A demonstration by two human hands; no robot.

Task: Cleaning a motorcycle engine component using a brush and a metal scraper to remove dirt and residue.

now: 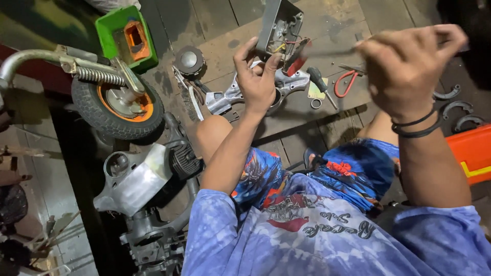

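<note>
Our left hand (257, 82) curls its fingers around the lower edge of a small grey metal box (279, 25), held open-side up, with coloured wires showing inside. Our right hand (409, 64) is closed in a pinch on a thin dark tool (327, 51), blurred, whose tip points toward the box. Below the box, a silver engine casing (291, 84) lies on the wooden floor beside a screwdriver (321, 84) and red-handled pliers (345, 82). To the left stand a small wheel (115, 107) and a partly stripped engine (148, 204), so the work looks well short of finished.
</note>
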